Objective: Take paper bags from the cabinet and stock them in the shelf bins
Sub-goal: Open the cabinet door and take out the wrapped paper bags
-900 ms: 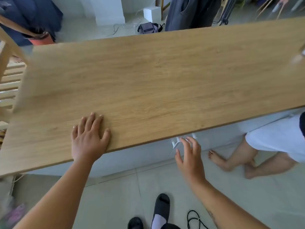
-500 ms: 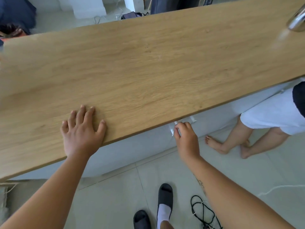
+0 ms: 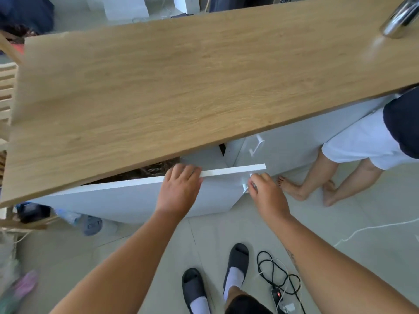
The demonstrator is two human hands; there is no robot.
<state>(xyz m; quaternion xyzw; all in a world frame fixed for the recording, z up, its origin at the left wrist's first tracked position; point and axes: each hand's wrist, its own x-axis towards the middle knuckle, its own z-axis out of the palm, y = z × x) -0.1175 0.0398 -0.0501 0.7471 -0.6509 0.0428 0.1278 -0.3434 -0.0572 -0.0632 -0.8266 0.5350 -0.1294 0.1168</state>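
Note:
A white cabinet door (image 3: 127,198) under the wooden countertop (image 3: 181,87) stands swung partly open toward me. My right hand (image 3: 265,191) grips the door's white handle at its right end. My left hand (image 3: 181,184) rests over the door's top edge, fingers curled onto it. In the dark gap behind the door, something brown (image 3: 154,169) shows inside the cabinet; whether it is paper bags I cannot tell. No shelf bins are visible.
Another person's bare legs (image 3: 317,184) stand right of the door, by the neighbouring shut cabinet door (image 3: 283,146). A black cable and power strip (image 3: 276,282) lie on the tile floor beside my slippered feet (image 3: 235,261). A metal object (image 3: 399,17) sits on the countertop's far right. Wooden slats (image 3: 6,87) stand at the left.
My right hand closed on the handle and pulled the door open. My left hand left the countertop and came down onto the door's top edge.

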